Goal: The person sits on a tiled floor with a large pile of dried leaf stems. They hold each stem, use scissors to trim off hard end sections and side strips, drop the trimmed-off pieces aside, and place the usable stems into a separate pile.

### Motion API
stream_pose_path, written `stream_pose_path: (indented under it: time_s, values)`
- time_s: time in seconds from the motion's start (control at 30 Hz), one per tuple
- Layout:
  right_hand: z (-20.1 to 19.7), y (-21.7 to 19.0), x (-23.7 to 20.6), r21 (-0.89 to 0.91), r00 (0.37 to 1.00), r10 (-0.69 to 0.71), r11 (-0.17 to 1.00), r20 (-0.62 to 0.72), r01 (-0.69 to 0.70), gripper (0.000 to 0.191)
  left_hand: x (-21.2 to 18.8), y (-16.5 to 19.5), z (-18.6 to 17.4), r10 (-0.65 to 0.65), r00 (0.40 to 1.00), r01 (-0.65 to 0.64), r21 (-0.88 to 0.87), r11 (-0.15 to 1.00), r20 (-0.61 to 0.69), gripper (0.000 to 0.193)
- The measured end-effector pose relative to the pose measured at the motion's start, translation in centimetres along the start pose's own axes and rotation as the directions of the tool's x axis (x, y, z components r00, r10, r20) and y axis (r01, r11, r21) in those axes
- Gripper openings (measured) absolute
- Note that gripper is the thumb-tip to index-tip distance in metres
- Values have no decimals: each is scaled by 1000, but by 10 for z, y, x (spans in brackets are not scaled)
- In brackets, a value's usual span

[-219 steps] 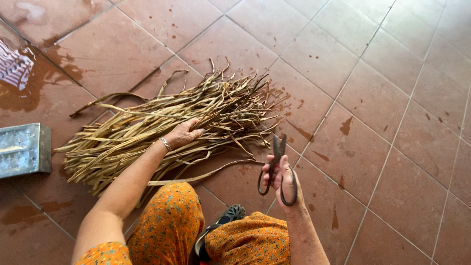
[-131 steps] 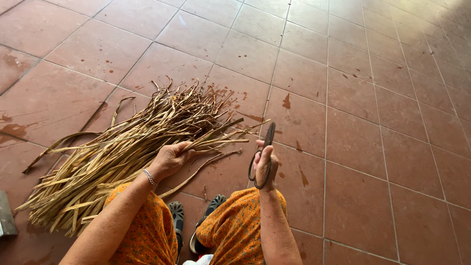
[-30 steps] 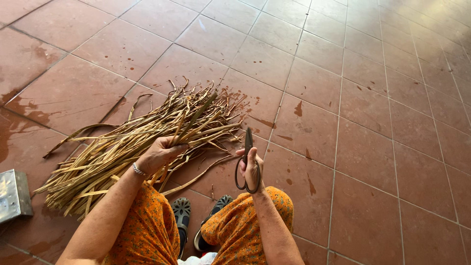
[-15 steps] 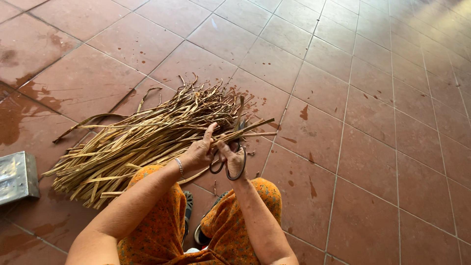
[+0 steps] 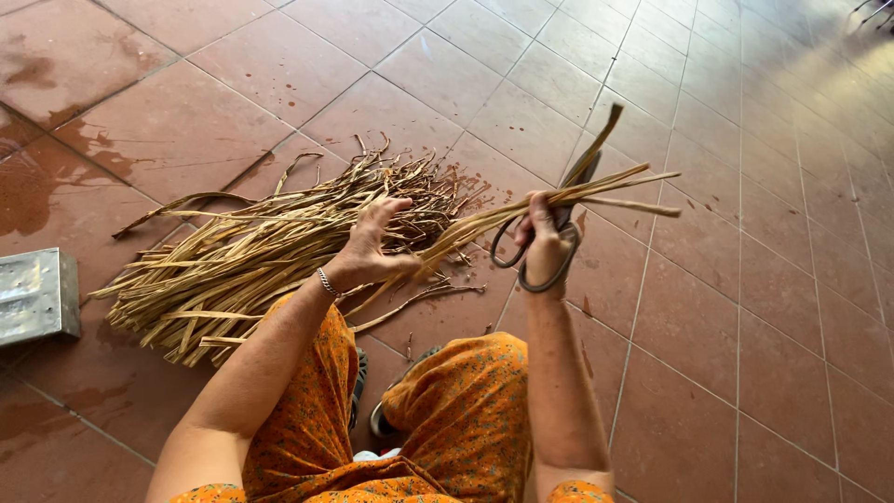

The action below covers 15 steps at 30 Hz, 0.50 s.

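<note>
Single view only: a head-worn camera looks steeply down and slightly forward over the wearer's knees onto a tiled floor (image 5: 745, 279), so no second view overlaps it. It sits close, with both forearms entering from the bottom edge, the left hand (image 5: 372, 251) just left of frame centre and the right hand (image 5: 545, 247) just right of it. The floor recedes toward the top right corner, and a metal box (image 5: 35, 296) is cut off by the left edge.
</note>
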State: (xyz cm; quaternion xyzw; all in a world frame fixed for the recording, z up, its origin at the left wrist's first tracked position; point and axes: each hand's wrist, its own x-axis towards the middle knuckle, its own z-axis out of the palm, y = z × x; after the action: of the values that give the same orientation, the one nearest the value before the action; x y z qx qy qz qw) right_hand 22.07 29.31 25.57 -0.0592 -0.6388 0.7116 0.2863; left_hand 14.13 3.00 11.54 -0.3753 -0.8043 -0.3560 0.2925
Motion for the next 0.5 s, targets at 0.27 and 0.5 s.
stream_pose_path:
  time_s: [0.27,0.5]
  values:
    - [24,-26,-27,-1,967,-60,998,249,62,24,5,70,7,-272,393,783,-474,-403,879,87]
    - [-19,-1,-108,5,702,143,979,698,-205,18,27,49,31,-420,447,530,-612,-586,790,52]
